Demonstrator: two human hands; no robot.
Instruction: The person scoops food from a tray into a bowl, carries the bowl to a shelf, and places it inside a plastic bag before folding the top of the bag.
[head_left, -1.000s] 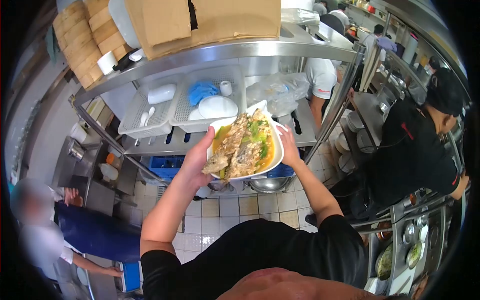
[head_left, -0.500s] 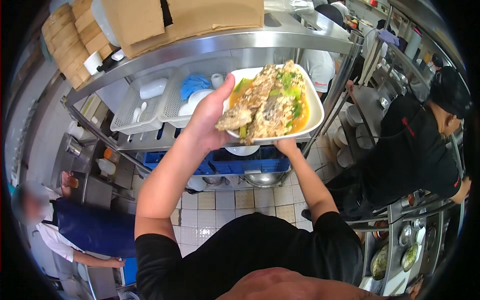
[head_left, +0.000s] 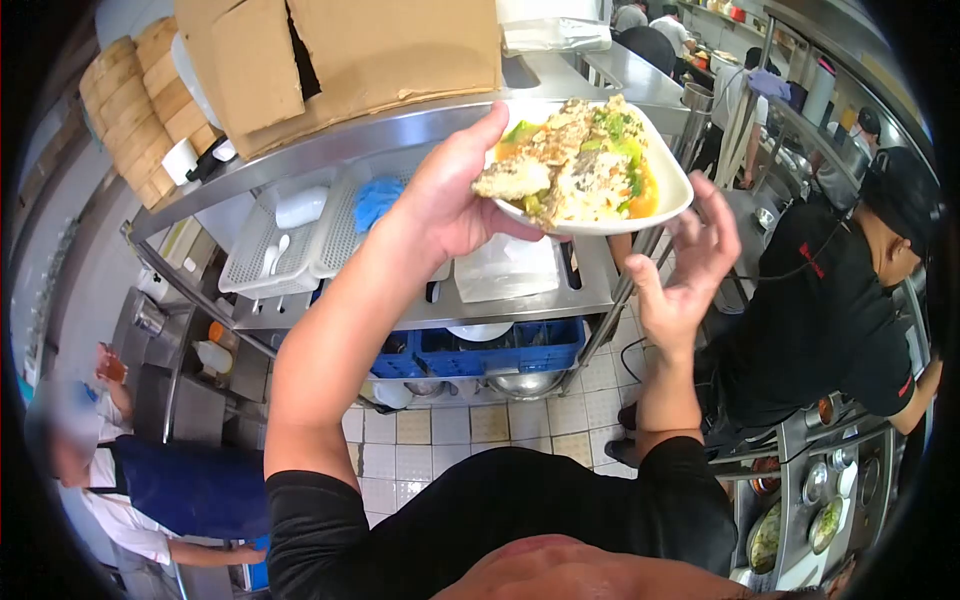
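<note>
Left hand [head_left: 452,195] had the white square-cornered dish [head_left: 662,214], fingers under its left side, thumb up by the left rim. Right hand [head_left: 690,285] was open, fingers spread, just below the dish's right corner; couldn't tell if a fingertip touched the rim. Hands were apart, dish between them.

Dish was upright, in the air just off the near edge of the steel rack [head_left: 400,128], right of centre. Load: browned chunks [head_left: 560,150], green vegetable [head_left: 632,158], orange sauce along the right side.

Rack top: cardboard box [head_left: 400,45] in the middle, stacked bamboo steamers [head_left: 125,115] at left, small white cup [head_left: 181,161] between them. Shelf below: two white perforated baskets [head_left: 250,262] side by side at left, white spoons [head_left: 274,252] in the left one, crumpled blue plastic [head_left: 376,204] in the other. Clear plastic bag [head_left: 507,270] lay right of the baskets, below the left hand in view. Blue crates [head_left: 550,345] sat under that shelf, metal bowl [head_left: 526,386] lower again.

Person in black [head_left: 830,300] stood at right by a counter, facing away. Person in blue apron [head_left: 190,485] was at left.
</note>
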